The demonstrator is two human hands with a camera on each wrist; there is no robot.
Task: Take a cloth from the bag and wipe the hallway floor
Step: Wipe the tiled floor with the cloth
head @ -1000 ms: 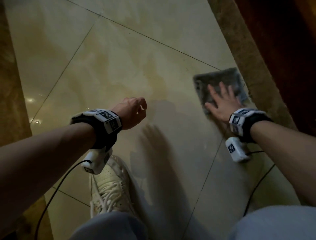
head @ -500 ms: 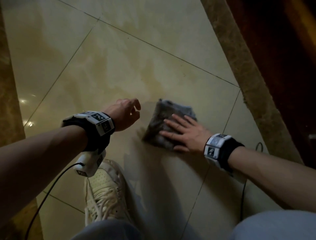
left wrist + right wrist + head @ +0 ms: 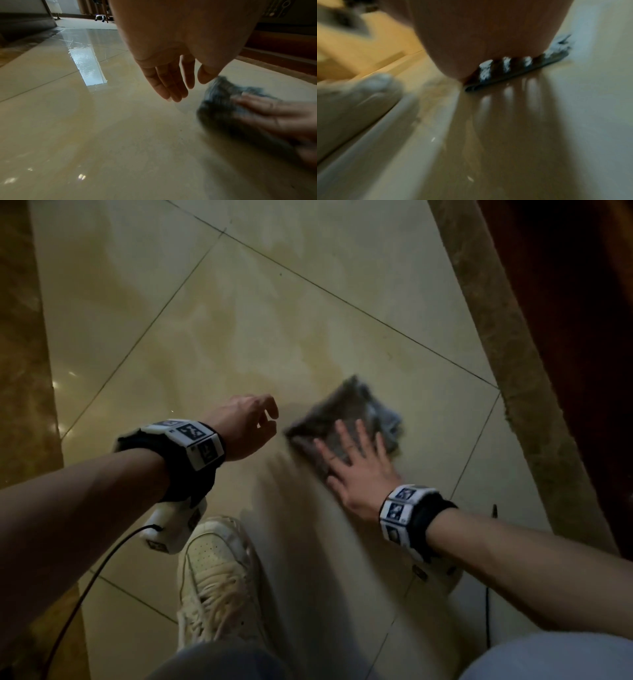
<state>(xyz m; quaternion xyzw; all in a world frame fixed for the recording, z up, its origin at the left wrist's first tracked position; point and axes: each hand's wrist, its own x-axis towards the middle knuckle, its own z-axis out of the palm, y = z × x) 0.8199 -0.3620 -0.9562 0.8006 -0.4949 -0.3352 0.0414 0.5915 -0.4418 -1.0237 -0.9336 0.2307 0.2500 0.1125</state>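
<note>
A grey folded cloth (image 3: 346, 416) lies flat on the glossy cream tiled floor (image 3: 239, 330). My right hand (image 3: 356, 460) presses down on it with straight spread fingers, covering its near half. The left wrist view shows the same cloth (image 3: 221, 97) blurred under those fingers (image 3: 267, 108). From the right wrist, only the cloth's near edge (image 3: 513, 77) shows beneath my palm. My left hand (image 3: 246, 426) hovers just left of the cloth, above the floor, holding nothing; its fingers (image 3: 169, 83) hang loose and nearly straight. No bag is in view.
My pale sneaker (image 3: 215, 573) stands on the tiles near my left wrist. A brown stone border strip (image 3: 507, 354) and dark wood (image 3: 575, 337) run along the right. Another brown border (image 3: 20, 371) edges the left. Cables trail from both wrists.
My right hand slid the cloth from the right border leftward to beside my left hand, then a little back to the right. The left hand stayed hovering.
</note>
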